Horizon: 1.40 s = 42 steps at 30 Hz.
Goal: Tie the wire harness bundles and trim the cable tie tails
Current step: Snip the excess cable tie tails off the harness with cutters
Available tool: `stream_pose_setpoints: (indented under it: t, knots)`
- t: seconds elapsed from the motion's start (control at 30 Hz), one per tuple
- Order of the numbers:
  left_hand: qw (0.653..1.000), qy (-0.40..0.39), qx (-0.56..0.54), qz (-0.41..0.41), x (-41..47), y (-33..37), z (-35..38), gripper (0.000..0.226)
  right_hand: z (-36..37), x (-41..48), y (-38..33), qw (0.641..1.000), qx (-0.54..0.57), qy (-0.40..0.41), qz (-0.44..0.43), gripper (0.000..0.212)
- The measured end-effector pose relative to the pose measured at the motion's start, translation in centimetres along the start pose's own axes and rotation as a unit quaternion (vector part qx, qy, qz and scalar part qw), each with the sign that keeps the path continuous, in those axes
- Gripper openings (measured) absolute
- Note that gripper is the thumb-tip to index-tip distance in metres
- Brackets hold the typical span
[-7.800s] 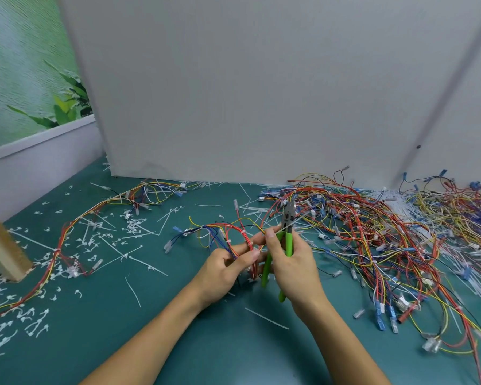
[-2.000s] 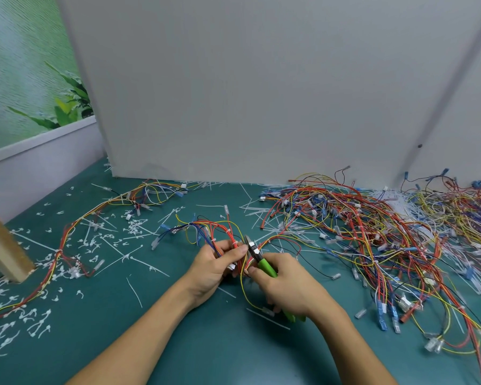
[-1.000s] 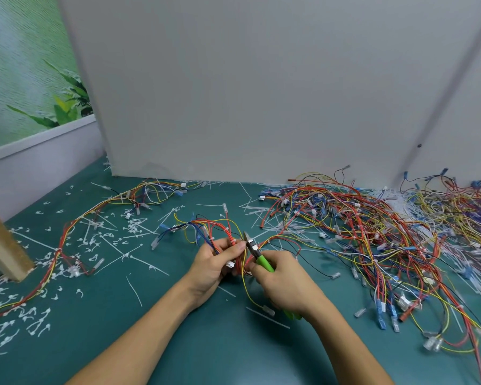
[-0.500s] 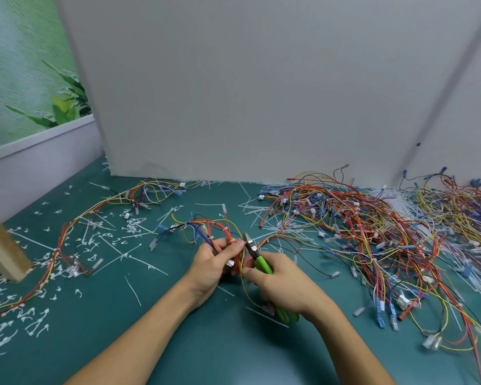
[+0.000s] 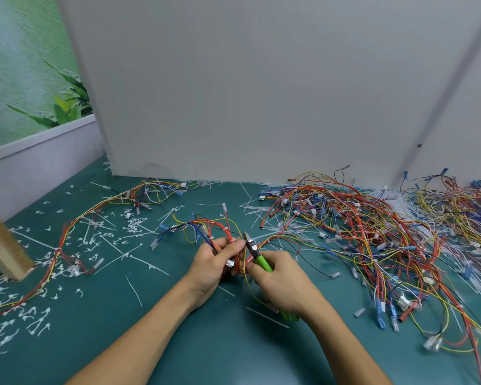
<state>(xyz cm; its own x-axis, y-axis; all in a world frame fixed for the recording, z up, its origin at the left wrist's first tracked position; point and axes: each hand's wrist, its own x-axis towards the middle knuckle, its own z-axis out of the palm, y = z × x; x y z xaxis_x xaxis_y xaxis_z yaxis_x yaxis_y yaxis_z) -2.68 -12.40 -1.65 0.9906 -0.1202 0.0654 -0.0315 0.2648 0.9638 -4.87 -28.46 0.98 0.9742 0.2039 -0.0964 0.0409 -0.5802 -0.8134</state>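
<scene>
My left hand (image 5: 213, 263) grips a small wire harness (image 5: 206, 227) of red, yellow and blue wires just above the green table. My right hand (image 5: 282, 283) holds green-handled cutters (image 5: 257, 255), with the metal jaws pointing up and left, right beside my left fingertips and the bundle. Whether the jaws touch a tie tail is too small to tell. A white connector (image 5: 230, 263) shows under my left fingers.
A large tangle of harnesses (image 5: 372, 232) covers the table's right half. A tied harness (image 5: 67, 240) trails along the left, among cut white tie tails (image 5: 134, 225) and loose cable ties (image 5: 134, 290). A wooden post (image 5: 0, 245) stands at left, a white board (image 5: 261, 93) behind.
Earlier the cutters stood upright over the bundle; now they lie angled up-left at my left fingertips. Over the last second both hands have barely moved.
</scene>
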Motion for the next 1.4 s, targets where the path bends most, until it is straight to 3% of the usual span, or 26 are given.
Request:
stream_pose_setpoints:
  t: [0.23, 0.47, 0.77, 1.07, 1.4]
  knots:
    - [1.000, 0.004, -0.015, -0.011, 0.07, -0.01, 0.09, 0.020, -0.03, -0.05, 0.16, 0.999, 0.033, -0.039, 0.002, 0.012]
    - [1.000, 0.014, -0.010, -0.017, 0.17, -0.04, 0.05, 0.023, 0.11, -0.11, -0.04, 1.000, 0.005, -0.005, 0.005, 0.024]
    - [1.000, -0.014, -0.020, -0.004, -0.02, -0.08, -0.03, 0.013, 0.41, -0.16, -0.17, 1.000, 0.014, 0.016, 0.010, 0.025]
    - [1.000, -0.010, -0.019, -0.011, 0.05, -0.12, -0.08, 0.013, 0.57, -0.11, -0.17, 0.999, 0.041, -0.021, 0.013, 0.018]
    - [1.000, -0.024, -0.016, -0.004, 0.05, -0.16, -0.23, 0.016, 0.25, -0.33, -0.15, 1.000, 0.002, 0.029, 0.004, 0.041]
